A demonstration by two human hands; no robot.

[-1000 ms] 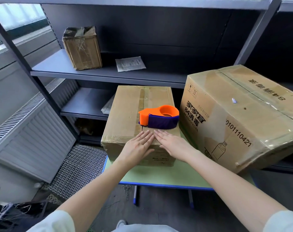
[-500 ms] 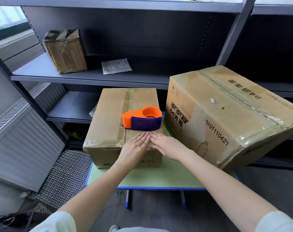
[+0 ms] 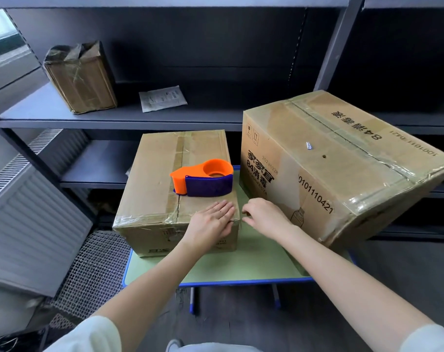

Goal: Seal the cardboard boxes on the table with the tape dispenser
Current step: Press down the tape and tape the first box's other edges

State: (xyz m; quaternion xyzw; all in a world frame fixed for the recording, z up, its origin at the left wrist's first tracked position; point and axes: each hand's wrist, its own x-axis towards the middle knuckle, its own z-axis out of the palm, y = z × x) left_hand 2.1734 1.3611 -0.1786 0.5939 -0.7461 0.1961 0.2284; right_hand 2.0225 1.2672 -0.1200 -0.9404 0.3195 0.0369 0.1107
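A small cardboard box [image 3: 152,179] with tape along its top seam stands on the left of the green table [image 3: 241,265]. An orange and purple tape dispenser [image 3: 203,177] lies on the box's top, near its right edge. My left hand [image 3: 210,224] rests flat on the box's near right corner, fingers straight. My right hand [image 3: 264,217] hovers just off that corner, fingers loosely curled, holding nothing. A large printed cardboard box [image 3: 337,168] sits tilted on the table's right side, overhanging the edge.
Dark metal shelving stands behind the table. Its middle shelf carries a taped brown box [image 3: 81,77] and a white paper packet [image 3: 162,97]. A radiator panel [image 3: 30,214] leans at the left above a wire mesh [image 3: 96,270] on the floor.
Both hands slid right along the small box's near edge. My right hand left the box top and now curls beside the corner. The view shifted left.
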